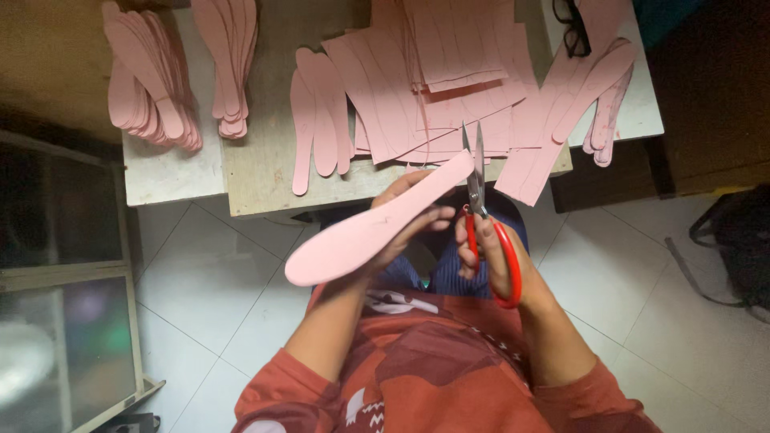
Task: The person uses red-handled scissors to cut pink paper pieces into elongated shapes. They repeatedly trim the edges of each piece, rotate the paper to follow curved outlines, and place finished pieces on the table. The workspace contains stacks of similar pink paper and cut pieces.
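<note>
**Person trimming a pink paddle-shaped cutout with red scissors**

Seated person, red patterned top, seen from above. Left hand (405,218) is closed around a long pink paddle-shaped sheet cutout (373,227), fingers wrapped over its middle, holding it out over the lap, just in front of the table edge. Wide rounded end points down-left, narrow end up-right. Right hand (489,248) grips a pair of red-handled metal scissors (481,210), fingers through the red loops; blades point up, nearly together, right beside the narrow tip of the cutout, touching or almost touching its edge.

On the worn wooden table top (261,164) beyond: a fanned pile of uncut pink rectangular sheets with traced lines (437,72), a few finished pink cutouts (321,120) lying left of it, two stacks of more finished shapes at far left (152,76) and (228,60), another bunch at right (597,88). Black-framed glasses (571,28) sit at the top right of the table. White tile floor (216,281) below, dark bag (738,240) on the floor at far right.
</note>
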